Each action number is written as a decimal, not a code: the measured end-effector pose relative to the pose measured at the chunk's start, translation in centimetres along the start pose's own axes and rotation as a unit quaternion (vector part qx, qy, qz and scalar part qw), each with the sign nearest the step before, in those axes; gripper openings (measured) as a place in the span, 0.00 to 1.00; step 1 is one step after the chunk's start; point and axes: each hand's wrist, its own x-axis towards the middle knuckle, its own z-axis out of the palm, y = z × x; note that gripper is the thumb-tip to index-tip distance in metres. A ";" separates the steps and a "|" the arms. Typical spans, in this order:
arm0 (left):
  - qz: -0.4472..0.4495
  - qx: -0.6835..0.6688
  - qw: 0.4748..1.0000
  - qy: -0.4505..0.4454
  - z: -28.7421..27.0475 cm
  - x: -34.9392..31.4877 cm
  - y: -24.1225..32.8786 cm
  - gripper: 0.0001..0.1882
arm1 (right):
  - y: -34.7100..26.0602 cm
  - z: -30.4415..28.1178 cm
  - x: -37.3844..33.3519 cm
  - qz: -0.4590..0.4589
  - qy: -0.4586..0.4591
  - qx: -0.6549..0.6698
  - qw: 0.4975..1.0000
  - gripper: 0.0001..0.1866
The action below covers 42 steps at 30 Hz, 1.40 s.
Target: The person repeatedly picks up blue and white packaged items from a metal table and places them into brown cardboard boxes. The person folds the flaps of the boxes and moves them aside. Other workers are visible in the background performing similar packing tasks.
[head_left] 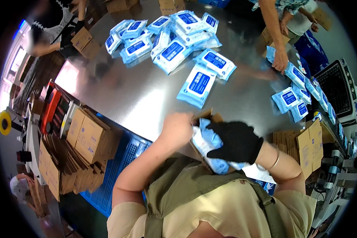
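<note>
Close to my body, at the table's near edge, is a small open cardboard box (216,117) with blue and white packs of wet wipes (204,139) in it. My left hand (177,129), bare, is closed on the box's left edge near a raised flap. In a black glove, my right hand (238,142) grips the packs from above, thumb and fingers spanning them; it hides much of the box. Just beyond lies a single wipes pack (199,85), with another pack (216,63) touching its far end.
A heap of wipes packs (172,49) covers the far middle of the metal table (142,107). At right, a co-worker's hand (281,60) touches packs (295,75) lined along the edge. Flattened cartons (81,139) stand at left on a blue crate (107,190); more cartons (309,144) stand right.
</note>
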 end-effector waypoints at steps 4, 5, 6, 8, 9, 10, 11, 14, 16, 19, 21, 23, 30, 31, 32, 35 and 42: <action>-0.031 -0.052 0.997 0.051 0.5 -0.4 1.8 0.11 | 1.4 3.1 2.3 0.096 0.075 0.051 0.991 0.20; 0.018 -0.062 0.990 0.123 0.5 -1.2 2.1 0.12 | 0.9 3.4 2.1 0.012 0.158 0.033 0.987 0.20; 0.065 -0.072 0.976 0.194 0.5 -2.0 2.0 0.13 | 0.4 3.0 1.5 -0.116 0.239 0.012 0.964 0.12; 0.310 0.029 0.926 0.213 -1.0 -3.8 1.5 0.15 | -2.0 0.3 -0.6 0.012 0.006 0.006 1.000 0.10; 0.365 0.048 0.919 0.142 -0.6 -4.1 1.5 0.14 | -0.5 2.2 -0.4 -0.010 -0.076 0.010 0.997 0.10; 0.416 0.063 0.905 0.061 0.0 -4.7 1.7 0.14 | -0.2 2.9 -0.2 -0.028 -0.162 0.022 0.986 0.10; 0.394 0.185 0.900 0.027 1.1 -4.3 0.5 0.12 | 0.2 2.6 0.0 -0.044 -0.190 -0.013 0.981 0.11; 0.332 0.159 0.927 0.069 1.3 -4.2 0.4 0.08 | 3.2 1.0 -1.4 -0.090 -0.090 0.035 0.991 0.17; 0.218 0.093 0.961 0.142 -0.1 -4.1 -2.6 0.10 | 5.5 -1.0 -5.3 -0.156 0.275 0.060 0.947 0.24; -0.124 0.221 0.936 0.245 -3.3 -4.6 -10.8 0.08 | 8.9 -3.1 -14.6 0.228 0.366 -0.148 0.890 0.35; -0.224 0.334 0.864 0.303 -6.1 -3.3 -17.1 0.09 | 10.1 -1.6 -20.7 0.481 0.288 -0.210 0.801 0.45; -0.184 0.351 0.843 0.362 -9.4 -2.2 -21.7 0.13 | 13.0 1.5 -25.4 0.612 0.215 -0.149 0.746 0.58; -0.241 0.400 0.778 0.421 -14.4 4.2 -26.6 0.32 | 15.5 4.5 -25.6 0.558 0.366 -0.173 0.724 0.35; -0.210 0.423 0.757 0.452 -14.0 5.2 -23.6 0.36 | 15.0 4.4 -26.0 0.565 0.366 -0.189 0.714 0.30; -0.137 0.419 0.762 0.475 -13.6 6.5 -23.2 0.38 | 14.4 3.1 -26.5 0.550 0.401 -0.178 0.711 0.26; 0.020 0.160 0.872 0.462 -12.7 9.1 -14.8 0.43 | 10.1 -3.4 -23.8 0.366 0.635 -0.170 0.658 0.17; 0.123 -0.625 0.746 0.193 1.2 7.5 2.7 0.26 | 9.1 -0.4 -9.2 0.155 0.412 0.283 0.852 0.19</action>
